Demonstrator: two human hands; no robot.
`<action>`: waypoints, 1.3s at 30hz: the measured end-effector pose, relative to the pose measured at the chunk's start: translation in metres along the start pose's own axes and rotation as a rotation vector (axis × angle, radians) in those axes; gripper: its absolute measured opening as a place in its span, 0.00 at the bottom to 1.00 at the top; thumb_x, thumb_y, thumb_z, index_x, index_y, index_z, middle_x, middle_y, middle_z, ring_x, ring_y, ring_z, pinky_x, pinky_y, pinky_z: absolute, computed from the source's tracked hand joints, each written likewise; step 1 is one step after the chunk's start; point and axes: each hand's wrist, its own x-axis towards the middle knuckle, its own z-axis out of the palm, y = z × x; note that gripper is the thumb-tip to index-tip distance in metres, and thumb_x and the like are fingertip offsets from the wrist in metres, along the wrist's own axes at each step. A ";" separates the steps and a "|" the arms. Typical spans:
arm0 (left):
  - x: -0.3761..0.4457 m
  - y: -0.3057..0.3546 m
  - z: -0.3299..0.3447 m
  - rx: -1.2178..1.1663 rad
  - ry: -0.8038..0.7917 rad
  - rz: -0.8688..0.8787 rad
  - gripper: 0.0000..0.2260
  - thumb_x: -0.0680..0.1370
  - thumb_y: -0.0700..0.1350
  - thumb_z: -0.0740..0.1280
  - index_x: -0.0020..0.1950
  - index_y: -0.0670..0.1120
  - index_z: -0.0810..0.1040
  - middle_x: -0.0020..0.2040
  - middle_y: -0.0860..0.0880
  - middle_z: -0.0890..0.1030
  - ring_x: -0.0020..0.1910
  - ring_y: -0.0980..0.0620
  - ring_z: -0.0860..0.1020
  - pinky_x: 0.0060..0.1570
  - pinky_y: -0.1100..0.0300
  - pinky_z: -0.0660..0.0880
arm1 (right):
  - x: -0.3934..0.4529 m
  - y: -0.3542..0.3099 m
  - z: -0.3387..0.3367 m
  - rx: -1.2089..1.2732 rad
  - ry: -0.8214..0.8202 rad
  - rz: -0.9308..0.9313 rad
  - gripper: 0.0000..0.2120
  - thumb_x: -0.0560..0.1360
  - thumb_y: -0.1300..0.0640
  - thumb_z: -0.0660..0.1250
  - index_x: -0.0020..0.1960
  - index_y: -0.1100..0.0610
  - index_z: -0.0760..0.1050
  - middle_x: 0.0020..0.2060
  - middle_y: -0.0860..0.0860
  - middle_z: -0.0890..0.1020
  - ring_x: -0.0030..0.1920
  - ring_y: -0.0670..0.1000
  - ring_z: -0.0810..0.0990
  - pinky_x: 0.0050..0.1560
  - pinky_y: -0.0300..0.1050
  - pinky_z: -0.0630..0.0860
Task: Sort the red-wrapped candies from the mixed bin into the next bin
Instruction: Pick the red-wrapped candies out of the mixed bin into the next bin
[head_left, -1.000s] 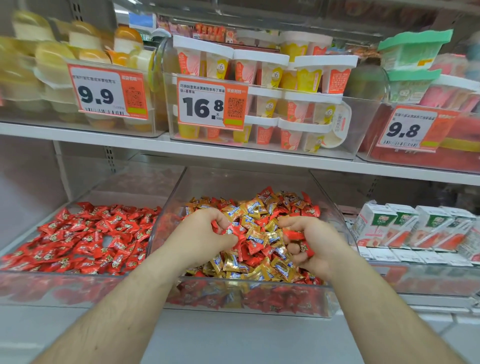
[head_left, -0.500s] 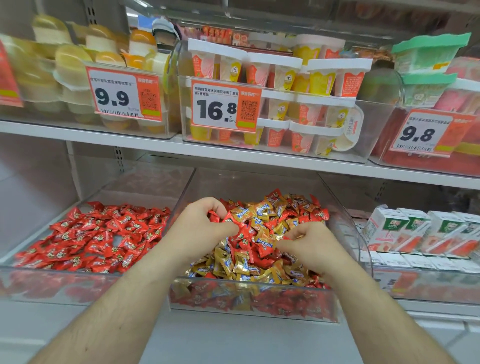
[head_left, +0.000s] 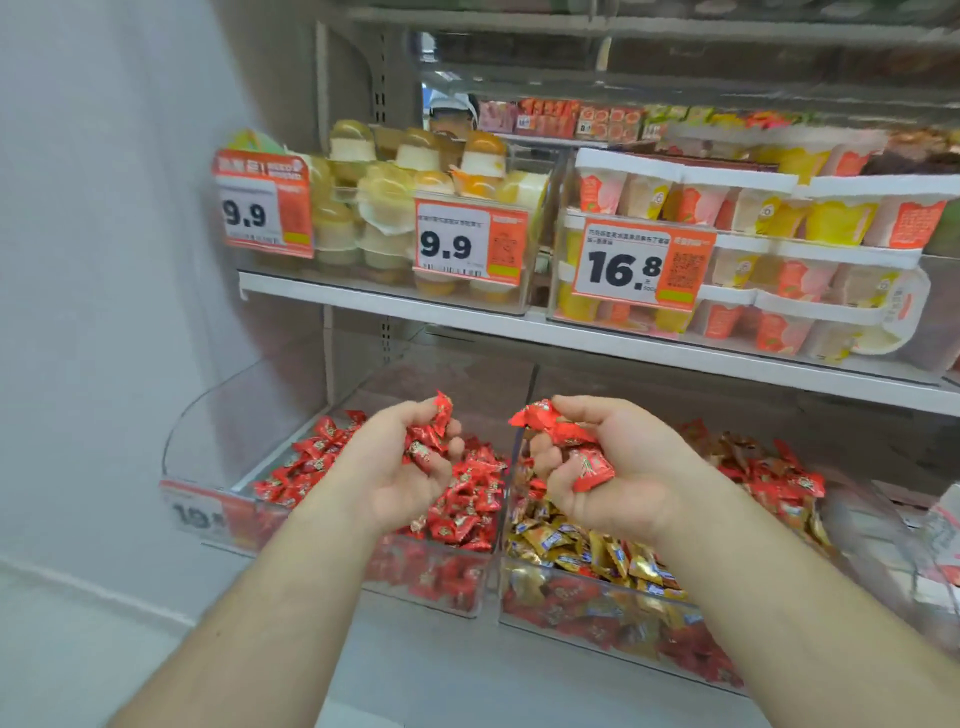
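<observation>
Red-wrapped candies fill both hands; the left hand (head_left: 402, 467) grips a small bunch of red foil candies (head_left: 428, 436) in curled fingers, above the clear plastic bin of all-red candies (head_left: 322, 462); the right hand (head_left: 618, 467), palm up, cups more red candies (head_left: 569, 441) with fingers bent round them, over the divider and the clear mixed bin of red and gold candies (head_left: 597, 561); orange-and-white price tags (head_left: 641, 267) hang on the white shelf (head_left: 519, 327) above.

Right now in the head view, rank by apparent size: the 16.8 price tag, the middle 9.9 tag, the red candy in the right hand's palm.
1. 16.8 price tag
2. middle 9.9 tag
3. red candy, though it is nearer the camera.
</observation>
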 end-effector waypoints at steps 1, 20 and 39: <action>0.001 0.005 -0.008 -0.009 0.023 0.004 0.06 0.79 0.42 0.62 0.44 0.44 0.76 0.35 0.46 0.77 0.31 0.51 0.75 0.18 0.69 0.66 | 0.009 0.003 0.012 0.000 0.006 0.005 0.11 0.79 0.55 0.63 0.48 0.63 0.75 0.29 0.54 0.73 0.26 0.47 0.71 0.18 0.34 0.67; -0.007 0.032 -0.067 0.219 0.139 0.080 0.27 0.82 0.54 0.56 0.79 0.47 0.58 0.79 0.44 0.58 0.76 0.36 0.57 0.67 0.31 0.61 | 0.081 0.049 0.070 -0.444 0.165 -0.029 0.22 0.82 0.55 0.59 0.74 0.62 0.63 0.74 0.61 0.62 0.77 0.64 0.56 0.73 0.66 0.52; -0.010 -0.049 0.073 0.821 -0.044 0.455 0.04 0.79 0.46 0.65 0.50 0.52 0.80 0.49 0.51 0.84 0.41 0.57 0.81 0.39 0.59 0.73 | -0.026 -0.023 -0.076 -0.005 0.205 -0.407 0.15 0.81 0.56 0.60 0.53 0.68 0.76 0.55 0.66 0.80 0.54 0.61 0.82 0.52 0.52 0.79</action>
